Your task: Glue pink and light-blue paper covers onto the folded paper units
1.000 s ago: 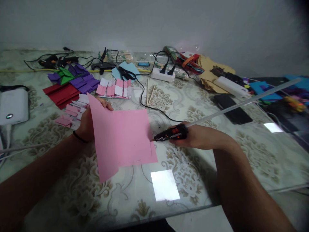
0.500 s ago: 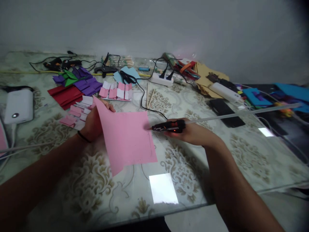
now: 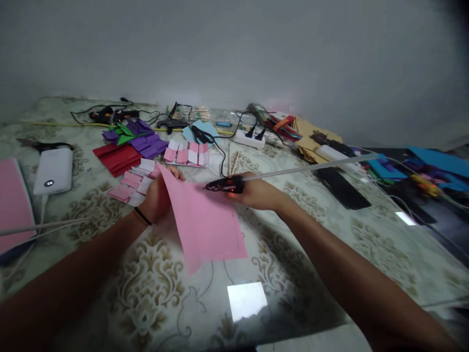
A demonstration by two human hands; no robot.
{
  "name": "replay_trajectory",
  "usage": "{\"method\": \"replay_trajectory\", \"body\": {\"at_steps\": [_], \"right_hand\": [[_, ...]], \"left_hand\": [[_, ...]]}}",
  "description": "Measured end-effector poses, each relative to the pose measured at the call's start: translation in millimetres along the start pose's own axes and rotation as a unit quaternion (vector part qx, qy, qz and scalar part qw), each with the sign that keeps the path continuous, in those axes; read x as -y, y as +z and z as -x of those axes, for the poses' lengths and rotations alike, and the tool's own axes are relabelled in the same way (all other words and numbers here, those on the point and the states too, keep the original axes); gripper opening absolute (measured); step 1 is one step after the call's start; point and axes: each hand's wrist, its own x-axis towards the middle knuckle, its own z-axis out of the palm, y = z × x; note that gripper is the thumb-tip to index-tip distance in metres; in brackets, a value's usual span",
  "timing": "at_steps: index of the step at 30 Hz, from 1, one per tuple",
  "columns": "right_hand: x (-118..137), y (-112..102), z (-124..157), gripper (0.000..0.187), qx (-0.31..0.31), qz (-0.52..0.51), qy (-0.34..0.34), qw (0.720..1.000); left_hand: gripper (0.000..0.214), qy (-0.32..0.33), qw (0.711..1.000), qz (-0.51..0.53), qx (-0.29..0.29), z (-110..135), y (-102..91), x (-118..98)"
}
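Note:
A pink sheet of paper (image 3: 210, 225) is lifted along its left side by my left hand (image 3: 159, 198), whose fingers are partly hidden behind it. My right hand (image 3: 252, 190) is wrapped round a black hot glue gun (image 3: 224, 185) with a small red light and a long clear glue stick (image 3: 311, 167) sticking out of its back. The gun's nozzle is close over the sheet's upper edge; whether it touches the paper I cannot tell. Folded pink and white paper pieces (image 3: 134, 182) lie just beyond my left hand.
Red folded paper (image 3: 116, 157) and purple folded paper (image 3: 148, 143) lie behind. A white power strip (image 3: 249, 139) feeds a black cord. A power bank (image 3: 54, 170) stands at left, a black phone (image 3: 343, 188) at right. The glass-covered table (image 3: 146, 293) has its edge nearby.
The glue gun has moved left along the sheet's upper edge, from its right corner toward the middle. My left hand still holds the lifted side. The camera view has shifted slightly.

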Motion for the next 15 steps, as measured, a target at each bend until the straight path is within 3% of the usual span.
{"method": "replay_trajectory", "body": {"at_steps": [7,15], "right_hand": [[7.9,15.9,-23.5,0.031,0.001,0.042,0.001,0.999],[19.3,19.0,-28.0,0.029,0.024,0.072,0.018,0.997]], "left_hand": [[0.028,-0.001,1.000,-0.007,0.006,0.0,-0.3,-0.7],[0.029,-0.020,1.000,-0.018,0.012,-0.9,-3.9,0.4]]}}
